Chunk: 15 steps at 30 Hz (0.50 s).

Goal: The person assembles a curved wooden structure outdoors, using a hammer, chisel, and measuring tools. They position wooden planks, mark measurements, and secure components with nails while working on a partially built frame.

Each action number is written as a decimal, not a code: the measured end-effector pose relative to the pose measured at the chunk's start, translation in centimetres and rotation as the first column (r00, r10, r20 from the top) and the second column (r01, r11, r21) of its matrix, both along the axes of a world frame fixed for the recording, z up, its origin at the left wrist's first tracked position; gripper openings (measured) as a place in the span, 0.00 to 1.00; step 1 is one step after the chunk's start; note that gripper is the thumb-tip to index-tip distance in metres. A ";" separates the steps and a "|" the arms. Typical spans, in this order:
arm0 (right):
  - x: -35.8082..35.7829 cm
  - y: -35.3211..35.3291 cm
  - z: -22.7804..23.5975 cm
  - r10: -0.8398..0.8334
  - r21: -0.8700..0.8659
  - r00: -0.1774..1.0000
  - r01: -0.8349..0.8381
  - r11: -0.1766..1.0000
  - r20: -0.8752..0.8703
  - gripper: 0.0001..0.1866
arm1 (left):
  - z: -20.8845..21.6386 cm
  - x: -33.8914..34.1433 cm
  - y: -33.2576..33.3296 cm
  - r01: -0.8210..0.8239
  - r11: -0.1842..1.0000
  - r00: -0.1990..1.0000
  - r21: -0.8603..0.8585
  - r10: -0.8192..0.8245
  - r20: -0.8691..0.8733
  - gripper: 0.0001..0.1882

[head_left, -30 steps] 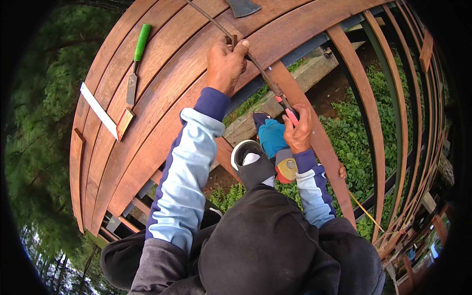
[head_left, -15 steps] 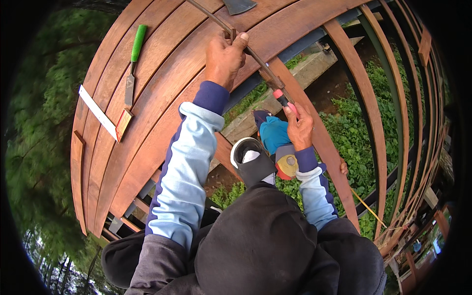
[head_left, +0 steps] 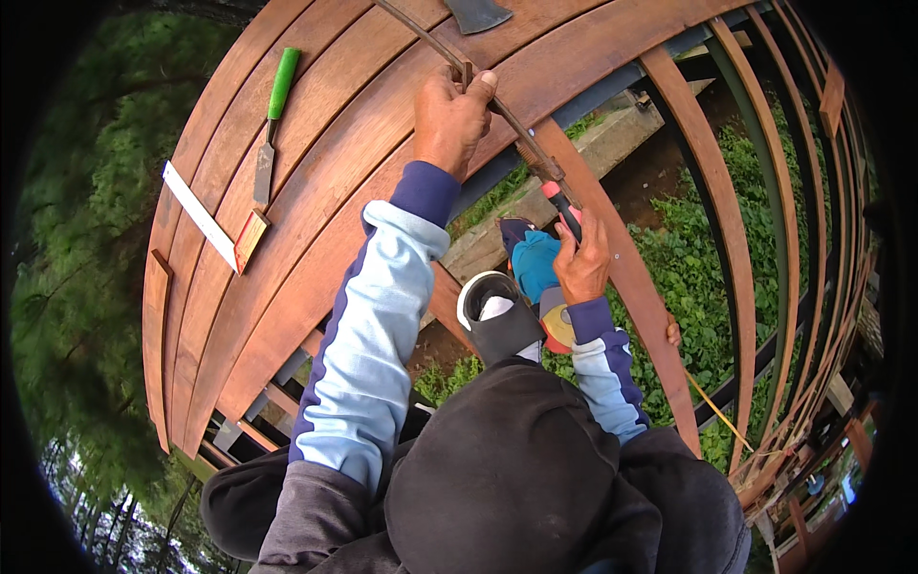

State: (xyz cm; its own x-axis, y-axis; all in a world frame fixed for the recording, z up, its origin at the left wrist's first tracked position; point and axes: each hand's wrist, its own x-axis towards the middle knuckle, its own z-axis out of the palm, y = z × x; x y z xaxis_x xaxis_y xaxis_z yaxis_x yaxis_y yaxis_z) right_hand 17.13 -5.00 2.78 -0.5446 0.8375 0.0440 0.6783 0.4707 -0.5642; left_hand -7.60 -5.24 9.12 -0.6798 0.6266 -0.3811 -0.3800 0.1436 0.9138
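Observation:
A long metal bar clamp slants across the edge of the curved wooden deck. My left hand is closed around its bar, beside an upright jaw piece with the thumb pointing up. My right hand grips the clamp's red and black handle, just below the threaded screw. Beneath the clamp's lower end runs a loose-looking plank, set apart from the boarded deck. My right fingers are partly hidden around the handle.
On the deck lie a green-handled chisel, a try square and a dark metal blade. Below, a person in blue wears a yellowish cap. Another person's hand touches the plank. Open gaps separate the joists.
The view has shifted, so the deck and tools sit slightly farther right. My right hand has turned on the clamp handle, showing more of its black part. My left hand keeps its grip.

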 end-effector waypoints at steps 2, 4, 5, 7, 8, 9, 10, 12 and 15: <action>0.2 0.2 -0.1 0.025 -0.016 0.999 -0.026 1.000 -0.019 0.21 | 0.2 0.0 -0.4 0.004 1.000 1.000 -0.018 -0.004 0.021 0.09; 0.3 0.4 -0.2 0.061 -0.037 0.997 -0.063 0.997 -0.054 0.22 | 0.2 0.0 -0.4 -0.006 1.000 0.999 -0.007 0.006 0.043 0.09; 0.3 0.4 -0.1 0.058 -0.054 0.997 -0.062 0.997 -0.059 0.22 | 0.3 -0.1 -0.4 -0.007 1.000 0.999 -0.001 0.007 0.047 0.09; 0.3 0.5 0.2 0.086 -0.057 0.991 -0.092 0.994 -0.103 0.22 | 0.3 -0.2 -0.3 0.001 1.000 0.999 0.011 -0.002 0.046 0.08; 0.2 0.5 0.4 0.072 -0.080 0.991 -0.081 0.993 -0.110 0.22 | 0.2 -0.3 -0.2 0.012 1.000 0.999 0.005 -0.013 0.042 0.08; 0.2 0.5 0.7 0.063 -0.068 0.997 -0.066 0.996 -0.047 0.22 | 0.2 -0.2 -0.2 0.010 1.000 0.999 0.001 -0.010 0.046 0.08; 0.2 0.5 1.0 0.040 -0.069 0.999 -0.038 0.997 0.026 0.23 | 0.2 -0.1 -0.2 0.006 1.000 0.999 -0.012 -0.006 0.045 0.09; 0.2 0.8 1.1 0.043 0.015 0.994 -0.045 0.999 0.098 0.23 | 0.2 -0.1 -0.2 -0.004 1.000 0.999 -0.003 0.004 0.041 0.09; 0.4 1.4 0.3 0.087 0.192 0.994 -0.096 0.977 0.059 0.22 | 0.0 0.0 -0.2 -0.001 1.000 1.000 0.017 0.000 0.031 0.09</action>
State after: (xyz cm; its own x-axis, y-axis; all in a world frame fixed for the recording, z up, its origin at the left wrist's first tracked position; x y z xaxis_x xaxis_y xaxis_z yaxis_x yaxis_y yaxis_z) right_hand 17.55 -3.60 3.08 -0.6242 0.7621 0.1719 0.6525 0.6296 -0.4218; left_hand -7.60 -5.47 9.16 -0.6680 0.6327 -0.3918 -0.4086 0.1281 0.9037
